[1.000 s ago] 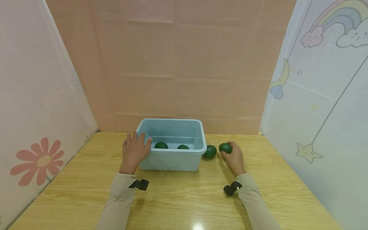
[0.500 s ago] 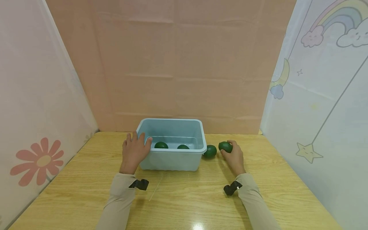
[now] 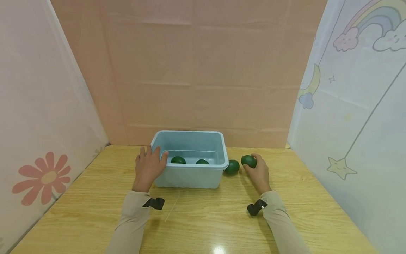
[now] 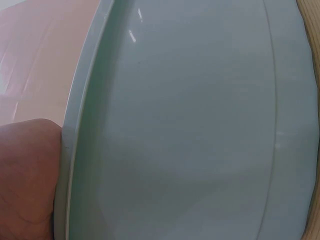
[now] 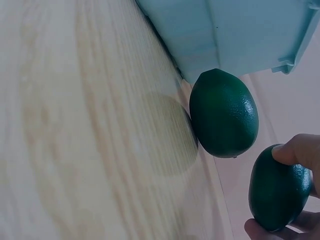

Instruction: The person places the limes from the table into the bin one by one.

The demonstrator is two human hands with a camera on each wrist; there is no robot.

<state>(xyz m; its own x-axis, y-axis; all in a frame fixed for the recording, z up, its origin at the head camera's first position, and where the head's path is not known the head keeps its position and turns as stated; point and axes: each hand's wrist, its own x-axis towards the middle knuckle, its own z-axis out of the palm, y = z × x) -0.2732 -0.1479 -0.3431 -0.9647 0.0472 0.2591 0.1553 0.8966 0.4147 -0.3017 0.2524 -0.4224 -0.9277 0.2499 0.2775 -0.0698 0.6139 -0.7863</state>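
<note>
Right hand (image 3: 260, 172) grips a dark green avocado (image 3: 248, 161), fingers curled round it, just above the wooden table (image 3: 203, 225), right of the light blue bin (image 3: 190, 176). A second avocado (image 3: 232, 166) lies on the table beside the bin's right wall. Left hand (image 3: 148, 167) rests flat against the bin's left wall, thumb over the rim. Two more avocados (image 3: 178, 160) lie inside.

Bright even overhead light, glare spot on the table (image 3: 219, 249), soft shadows, wide-angle edge bending, wrist views blurry
</note>
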